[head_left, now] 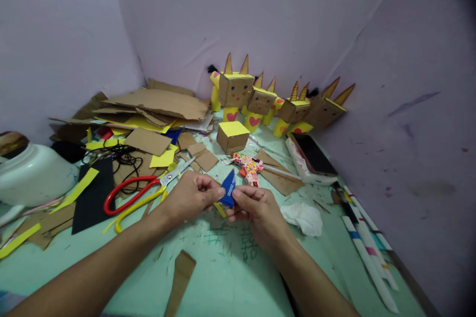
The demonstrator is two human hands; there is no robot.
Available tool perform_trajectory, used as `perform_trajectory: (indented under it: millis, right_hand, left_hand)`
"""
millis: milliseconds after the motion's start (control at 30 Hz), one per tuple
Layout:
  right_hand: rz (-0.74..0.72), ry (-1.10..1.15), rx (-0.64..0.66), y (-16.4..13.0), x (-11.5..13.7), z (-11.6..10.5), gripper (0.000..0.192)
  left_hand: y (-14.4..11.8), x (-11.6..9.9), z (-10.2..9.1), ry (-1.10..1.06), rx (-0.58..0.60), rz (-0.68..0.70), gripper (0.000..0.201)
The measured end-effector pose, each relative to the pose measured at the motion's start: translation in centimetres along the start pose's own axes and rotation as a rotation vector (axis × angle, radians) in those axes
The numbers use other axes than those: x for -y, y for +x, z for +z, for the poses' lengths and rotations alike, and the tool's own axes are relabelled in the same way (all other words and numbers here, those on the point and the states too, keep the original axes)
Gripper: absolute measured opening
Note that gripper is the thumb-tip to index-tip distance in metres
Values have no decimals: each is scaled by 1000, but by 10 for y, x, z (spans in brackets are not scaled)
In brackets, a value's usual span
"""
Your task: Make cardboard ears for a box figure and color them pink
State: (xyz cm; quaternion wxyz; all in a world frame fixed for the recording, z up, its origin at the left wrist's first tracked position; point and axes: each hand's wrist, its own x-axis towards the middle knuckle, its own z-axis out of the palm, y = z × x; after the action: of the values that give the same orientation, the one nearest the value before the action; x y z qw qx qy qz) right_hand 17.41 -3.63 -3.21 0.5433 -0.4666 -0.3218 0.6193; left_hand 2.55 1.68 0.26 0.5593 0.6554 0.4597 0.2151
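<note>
Where lilac walls [260, 15] meet, scraps litter green table [230, 277].

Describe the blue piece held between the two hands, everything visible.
The blue piece is a small, flat, pointed scrap, roughly triangular, that looks like paper or thin card. It stands tip up above the pale green table. Small white print runs along one face, too small to read. The left hand pinches its left edge and the right hand grips its lower right. A yellow strip shows just below it; whether they touch cannot be told.
</note>
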Motion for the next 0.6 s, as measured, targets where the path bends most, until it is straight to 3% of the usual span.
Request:
perform_trajectory:
  millis: [600]
  right_hand:
    - [14,-12,-33,-1,0,3,26]
  left_hand:
    - [-4,3,5,184,-89,136,33]
